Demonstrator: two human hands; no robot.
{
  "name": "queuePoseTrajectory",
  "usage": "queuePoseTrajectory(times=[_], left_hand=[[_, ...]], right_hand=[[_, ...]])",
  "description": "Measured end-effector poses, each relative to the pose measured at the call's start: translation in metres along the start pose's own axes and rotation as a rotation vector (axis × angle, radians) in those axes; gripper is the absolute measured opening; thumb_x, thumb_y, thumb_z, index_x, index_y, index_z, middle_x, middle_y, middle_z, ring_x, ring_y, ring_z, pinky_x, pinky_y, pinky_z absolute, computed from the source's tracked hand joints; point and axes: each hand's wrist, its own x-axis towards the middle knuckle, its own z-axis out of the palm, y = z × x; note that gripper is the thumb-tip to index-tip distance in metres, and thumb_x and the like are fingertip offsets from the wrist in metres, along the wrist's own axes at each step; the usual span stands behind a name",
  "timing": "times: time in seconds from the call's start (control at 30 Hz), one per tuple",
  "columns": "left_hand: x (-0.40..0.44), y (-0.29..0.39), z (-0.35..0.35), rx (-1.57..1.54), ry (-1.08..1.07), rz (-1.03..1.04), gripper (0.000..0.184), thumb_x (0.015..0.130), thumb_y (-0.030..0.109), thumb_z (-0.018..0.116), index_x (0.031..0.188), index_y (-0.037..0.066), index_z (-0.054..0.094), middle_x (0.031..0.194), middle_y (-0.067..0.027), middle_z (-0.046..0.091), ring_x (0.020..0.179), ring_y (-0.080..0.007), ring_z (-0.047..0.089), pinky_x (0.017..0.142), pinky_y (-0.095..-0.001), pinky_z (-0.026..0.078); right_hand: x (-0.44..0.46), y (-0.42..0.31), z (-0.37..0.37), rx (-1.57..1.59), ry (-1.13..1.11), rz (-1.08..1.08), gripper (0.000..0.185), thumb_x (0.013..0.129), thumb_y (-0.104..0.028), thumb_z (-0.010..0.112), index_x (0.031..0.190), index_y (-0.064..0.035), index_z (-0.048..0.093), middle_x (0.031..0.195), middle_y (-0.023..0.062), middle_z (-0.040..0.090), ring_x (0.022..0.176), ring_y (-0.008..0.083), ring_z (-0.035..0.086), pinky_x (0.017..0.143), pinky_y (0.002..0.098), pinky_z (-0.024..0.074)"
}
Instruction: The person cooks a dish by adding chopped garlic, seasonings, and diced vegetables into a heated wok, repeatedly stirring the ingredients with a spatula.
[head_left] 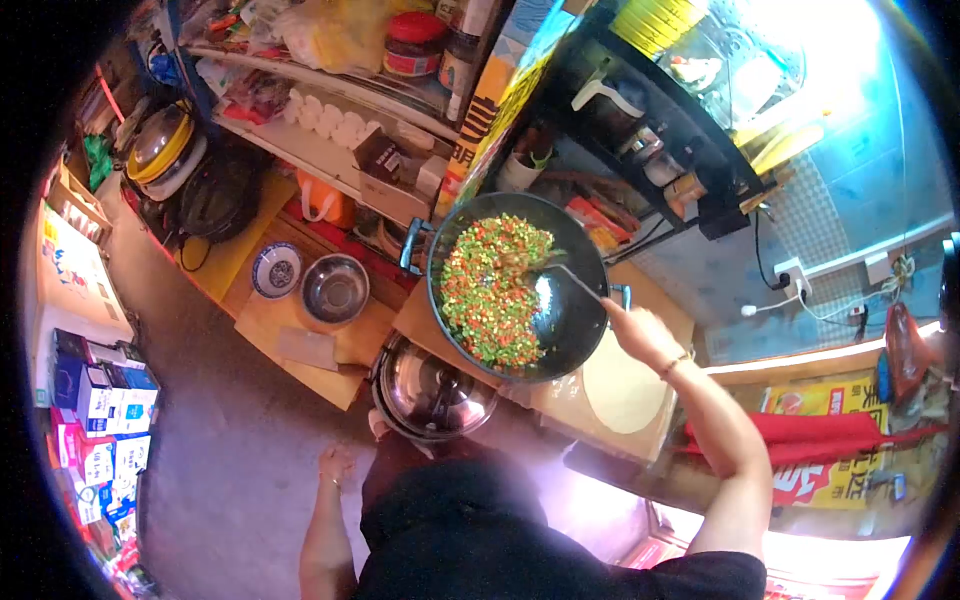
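Note:
A dark wok (578,345) holds chopped green and red vegetables (492,290), mostly on its left side. My right hand (643,335), at the wok's right rim, is closed round the handle of a metal spatula (572,272), whose head reaches into the vegetables. My left hand (337,464) hangs low beside my body, away from the wok; its fingers look curled, but they are too small to make out clearly. Just below the wok stands a lidded metal pot (430,385).
On the wooden board at left are a patterned bowl (276,270), a metal bowl (335,290) and a flat cleaver-like blade (306,348). Shelves (330,165) with eggs and jars rise behind. A black rack (690,110) stands at the upper right, near a plugged-in cable (785,280).

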Motion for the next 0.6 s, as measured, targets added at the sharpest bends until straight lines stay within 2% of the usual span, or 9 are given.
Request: queuePoseTrajectory(times=[0.07,0.1,0.13,0.2,0.3,0.4,0.53,0.57,0.6], left_hand=[[0.006,-0.009,-0.001,-0.107,0.019,-0.023,0.02,0.089,0.019,0.049,0.105,0.007,0.053,0.083,-0.0107,0.061,0.062,-0.0217,0.061,0.052,-0.0342,0.052],[0.007,-0.013,0.0,-0.204,0.038,-0.047,0.02,0.089,0.019,0.048,0.105,0.006,0.053,0.083,-0.0111,0.062,0.06,-0.0219,0.061,0.051,-0.034,0.052],[0.001,-0.007,0.003,-0.215,0.044,-0.051,0.02,0.089,0.019,0.048,0.105,0.006,0.053,0.083,-0.0111,0.062,0.06,-0.0219,0.061,0.051,-0.034,0.052],[-0.007,0.01,0.004,0.034,0.072,-0.133,0.023,0.09,0.019,0.047,0.106,0.005,0.053,0.086,-0.0109,0.063,0.062,-0.0217,0.062,0.051,-0.0332,0.052],[0.009,0.004,-0.006,0.141,0.011,-0.052,0.023,0.091,0.022,0.046,0.107,0.006,0.054,0.087,-0.0099,0.063,0.064,-0.0202,0.062,0.053,-0.032,0.052],[-0.025,0.049,0.016,0.031,0.073,0.013,0.025,0.091,0.023,0.045,0.107,0.006,0.054,0.088,-0.0097,0.063,0.065,-0.0193,0.062,0.054,-0.0307,0.052],[-0.031,0.036,0.014,0.143,0.081,0.055,0.024,0.092,0.02,0.045,0.107,0.005,0.054,0.088,-0.0105,0.063,0.064,-0.0201,0.062,0.053,-0.0301,0.052],[-0.039,0.03,0.018,0.07,0.13,0.046,0.024,0.092,0.019,0.044,0.107,0.004,0.053,0.088,-0.0111,0.062,0.065,-0.0212,0.062,0.054,-0.0308,0.052],[-0.045,0.028,0.017,-0.001,0.177,0.041,0.024,0.092,0.017,0.043,0.107,0.003,0.053,0.089,-0.0117,0.062,0.066,-0.0224,0.063,0.055,-0.0315,0.053]], right_hand=[[-0.016,-0.012,-0.022,0.764,-0.297,0.511,0.031,0.091,-0.019,0.039,0.117,-0.0096,0.052,0.062,0.0091,0.054,0.05,0.0193,0.058,0.043,0.0326,0.0464],[-0.023,-0.004,-0.009,1.071,-0.312,0.646,0.032,0.093,-0.024,0.039,0.118,-0.01,0.053,0.065,0.0035,0.05,0.046,0.0102,0.05,0.039,0.0258,0.0422],[-0.025,-0.001,0.003,1.361,-0.306,0.771,0.033,0.093,-0.021,0.039,0.123,-0.0131,0.049,0.069,0.0026,0.049,0.043,0.0074,0.041,0.036,0.0227,0.0367],[-0.013,-0.001,0.026,1.729,-0.239,0.882,0.036,0.094,-0.02,0.04,0.129,-0.0161,0.042,0.069,0.0036,0.047,0.041,0.0073,0.035,0.035,0.0215,0.0319],[0.023,0.004,0.058,1.959,-0.247,0.767,0.039,0.096,-0.021,0.039,0.135,-0.0194,0.036,0.07,0.0019,0.047,0.041,0.0054,0.032,0.034,0.0193,0.0273],[0.057,0.003,0.047,1.792,-0.377,0.582,0.04,0.095,-0.022,0.04,0.135,-0.0221,0.035,0.069,0.0017,0.047,0.04,0.0057,0.032,0.033,0.0193,0.0264],[0.079,0.001,0.018,1.387,-0.46,0.256,0.04,0.094,-0.023,0.044,0.133,-0.0193,0.042,0.058,-0.0067,0.038,0.043,0.0036,0.033,0.037,0.0208,0.0285],[0.084,0.004,0.016,1.274,-0.477,0.167,0.039,0.093,-0.023,0.045,0.132,-0.0185,0.044,0.06,-0.0074,0.04,0.046,0.0025,0.034,0.039,0.02,0.0298],[0.091,0.012,0.024,1.069,-0.479,0.046,0.041,0.091,-0.023,0.048,0.131,-0.018,0.044,0.059,-0.0014,0.051,0.047,0.0087,0.045,0.042,0.0257,0.0371]])
